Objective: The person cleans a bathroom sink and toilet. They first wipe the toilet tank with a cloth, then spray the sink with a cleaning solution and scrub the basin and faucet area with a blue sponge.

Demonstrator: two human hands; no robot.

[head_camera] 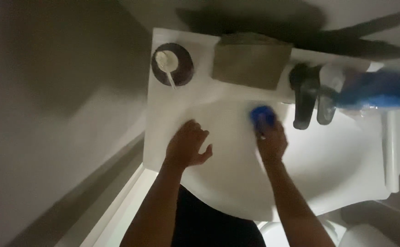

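Blue sponge (262, 115): centre of frame, slightly right, pressed against the back slope of the white sink (236, 183), just below the rear ledge. Exact kind of the blue thing is hard to tell in dim light; it reads as a small rounded pad.

Right hand (272, 142): directly below the sponge, fingers curled up and closed over its lower edge, holding it to the basin. Forearm runs down to the lower right of frame.

Left hand (187, 145): left of centre, palm down on the basin's left inner wall, fingers bent and loosely spread, thumb out to the right. Holds nothing. Well apart from the sponge.

Surroundings: dark tap (306, 98) right of the sponge, just beside it, spout pointing down into the bowl. A blue spray bottle (383, 89) lies across the upper right, partly blurred, its clear neck near the tap. Brown box (251, 60) at top centre on the rear ledge, above the sponge. Round dark soap dispenser (172, 64) with a pale pump at upper left corner of the ledge. Grey wall (48, 114) fills the left side.
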